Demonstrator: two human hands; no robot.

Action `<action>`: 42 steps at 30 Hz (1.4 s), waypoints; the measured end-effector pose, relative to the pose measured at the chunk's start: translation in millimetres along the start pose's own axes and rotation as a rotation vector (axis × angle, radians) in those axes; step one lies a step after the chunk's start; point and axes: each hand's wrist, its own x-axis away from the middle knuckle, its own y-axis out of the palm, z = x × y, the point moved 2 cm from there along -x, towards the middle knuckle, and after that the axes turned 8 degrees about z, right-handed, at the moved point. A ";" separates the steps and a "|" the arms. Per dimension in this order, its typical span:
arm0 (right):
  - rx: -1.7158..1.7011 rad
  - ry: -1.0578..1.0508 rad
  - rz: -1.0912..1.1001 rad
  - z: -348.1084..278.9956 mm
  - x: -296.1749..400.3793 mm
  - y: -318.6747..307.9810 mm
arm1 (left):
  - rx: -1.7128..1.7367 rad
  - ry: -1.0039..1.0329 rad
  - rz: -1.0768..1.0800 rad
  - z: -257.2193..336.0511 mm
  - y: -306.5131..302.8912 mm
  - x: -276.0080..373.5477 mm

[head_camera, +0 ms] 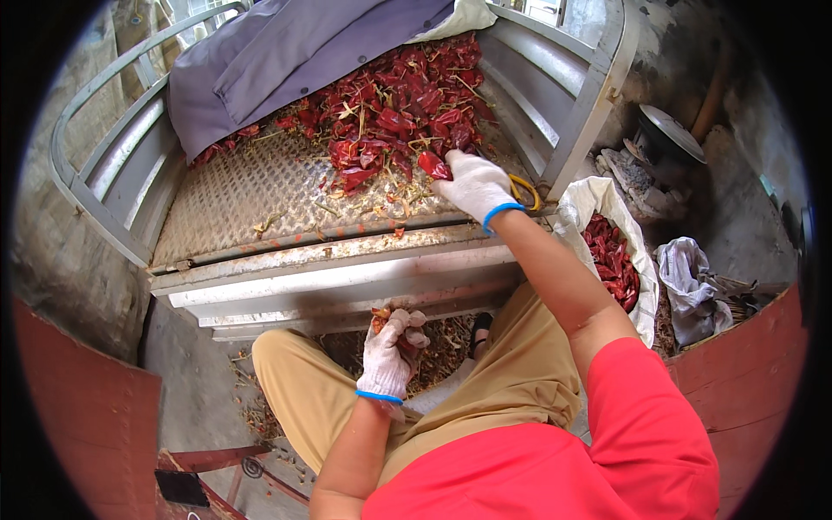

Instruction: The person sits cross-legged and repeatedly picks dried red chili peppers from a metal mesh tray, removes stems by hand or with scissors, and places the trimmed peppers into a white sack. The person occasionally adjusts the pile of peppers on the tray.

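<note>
Dried red chili peppers [390,123] lie heaped on the textured metal bed [240,188] of a cart, with stems and flakes scattered around. My right hand [478,185], in a white knit glove with a blue cuff, is at the near right side of the heap, its fingertips on a glossy red pepper [433,166]. Nearer me, between my knees, my left hand [393,344] wears a soiled glove of the same kind. Its fingers are curled around a dried pepper [380,316], which shows partly; the rest is hidden by the fingers.
A purple-grey cloth [279,65] covers the back of the heap. Metal rails [110,156] flank the bed. An open white sack [643,260] of red peppers stands at the right, beside a grey plastic bag [686,279]. Stems litter the floor [448,344] below. A dark phone-like object [182,487] lies lower left.
</note>
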 end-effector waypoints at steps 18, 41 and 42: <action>-1.789 0.460 0.027 45.1 -2.7 -2.2 | -0.045 0.018 -0.052 -0.7 -2.3 -3.8; -1.003 -0.447 0.207 -19.5 213.3 47.3 | -0.023 0.178 -0.024 3.1 29.2 15.9; -1.008 -0.478 0.201 -22.9 215.7 49.1 | -0.029 0.157 0.009 2.8 24.9 12.1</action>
